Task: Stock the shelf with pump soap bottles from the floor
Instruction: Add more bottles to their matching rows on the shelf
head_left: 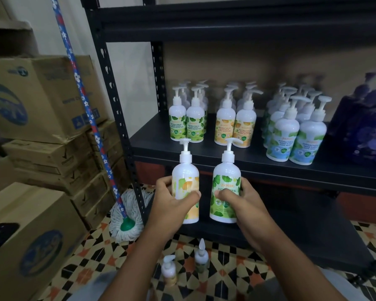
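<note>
1. Two pump bottles up off the floor and in the air: orange-label bottle gripped by the left hand, green-label bottle gripped by the right hand; on each hand, fingers and thumb curled round the bottle's body; both bottles upright, pumps on top, just beside each other with a narrow gap between
2. Neither set down yet; both held in front of and slightly below the front edge of the shelf
3. Already stocked, at 12 o'clock from the hands: green-label rows; at 1 o'clock, orange-label rows; at 2 o'clock, blue-label group; each several deep, the rear ones blurred; at 3 o'clock, dark purple packs
4. Bare board in front of the green and orange rows, probably the landing spots; orange bottle now below the green rows and green bottle below the orange rows, so likely a sideways shift or a crossing of the hands before placing
5. Left on the patterned floor at 6 o'clock, between the forearms: two floor bottles, blurred, one pale orange, one greenish
6. Judged well along: most stock up, four bottles outstanding as far as visible; anything out of frame unknown
7. Further out: mop at 8 o'clock by the shelf post, stacked cartons at 9 o'clock
</note>
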A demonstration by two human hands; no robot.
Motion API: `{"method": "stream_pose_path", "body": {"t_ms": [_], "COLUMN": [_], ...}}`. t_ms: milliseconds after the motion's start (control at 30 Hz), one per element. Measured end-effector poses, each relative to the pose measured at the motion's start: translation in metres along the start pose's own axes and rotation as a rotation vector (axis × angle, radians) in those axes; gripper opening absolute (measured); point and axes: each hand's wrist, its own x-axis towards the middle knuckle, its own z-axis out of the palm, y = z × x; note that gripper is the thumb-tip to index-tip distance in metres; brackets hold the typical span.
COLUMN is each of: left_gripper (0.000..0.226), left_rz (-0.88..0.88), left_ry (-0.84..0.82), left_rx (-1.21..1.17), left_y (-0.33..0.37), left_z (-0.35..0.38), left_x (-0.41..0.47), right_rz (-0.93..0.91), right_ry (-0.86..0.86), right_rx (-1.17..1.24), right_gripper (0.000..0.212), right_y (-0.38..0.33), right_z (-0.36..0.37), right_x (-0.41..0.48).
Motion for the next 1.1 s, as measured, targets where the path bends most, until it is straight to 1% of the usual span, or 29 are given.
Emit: {"method": "stream_pose_path", "body": {"t_ms": [67, 133, 200, 233, 267, 400, 467, 533, 700, 767, 833, 900, 1000, 1100], "left_gripper": [0.041, 0.037, 0.041, 0.045, 0.044, 0.028, 0.022, 0.02, 0.036, 0.044, 0.044, 0.042, 0.041, 0.045], "left_rz": [-0.066, -0.149, -0.189, -0.185, -0.166, -0.065, -0.055, -0.059, -0.008, 0.015, 0.031, 0.027, 0.026, 0.031], "left_ry": [-0.022, -0.091, -0.139, -0.146, -0.14, -0.049, -0.021, 0.013, 0.086, 0.13, 0.166, 0.196, 0.224, 0.238], "left_rx": [-0.211, -0.457, -0.569, -0.575, -0.567, -0.514, -0.499, -0.463, -0.401, -0.371, -0.361, -0.369, -0.378, -0.379], "left_y": [0.003, 0.01, 0.02, 0.027, 0.034, 0.041, 0.035, 0.027, 0.022, 0.022, 0.022, 0.022, 0.018, 0.015], "left_z": [0.0, 0.001, -0.001, -0.002, -0.003, -0.013, -0.025, -0.038, -0.062, -0.067, -0.073, -0.079, -0.089, -0.096], "left_x": [0.0, 0.001, 0.009, 0.015, 0.023, 0.052, 0.063, 0.074, 0.092, 0.096, 0.1, 0.103, 0.107, 0.11], "right_rz": [-0.009, -0.017, -0.026, -0.031, -0.037, -0.064, -0.113, -0.161, -0.27, -0.313, -0.356, -0.376, -0.355, -0.341], "right_ry": [0.004, 0.014, 0.036, 0.048, 0.055, 0.056, 0.045, 0.037, 0.052, 0.049, 0.045, 0.045, 0.061, 0.071], "right_rx": [-0.001, 0.002, 0.003, 0.0, -0.008, -0.072, -0.105, -0.123, -0.182, -0.213, -0.233, -0.257, -0.292, -0.359], "right_gripper": [0.041, 0.042, 0.044, 0.046, 0.047, 0.039, 0.038, 0.04, 0.033, 0.033, 0.034, 0.04, 0.045, 0.046], "right_y": [0.0, -0.001, -0.002, -0.002, -0.002, -0.006, -0.012, -0.021, -0.04, -0.045, -0.049, -0.05, -0.044, -0.038], "right_z": [0.0, 0.001, 0.004, 0.006, 0.008, 0.014, 0.019, 0.027, 0.059, 0.073, 0.086, 0.101, 0.118, 0.125], "right_x": [0.0, 0.0, 0.003, 0.005, 0.007, 0.016, 0.024, 0.037, 0.085, 0.103, 0.119, 0.134, 0.156, 0.173]}}
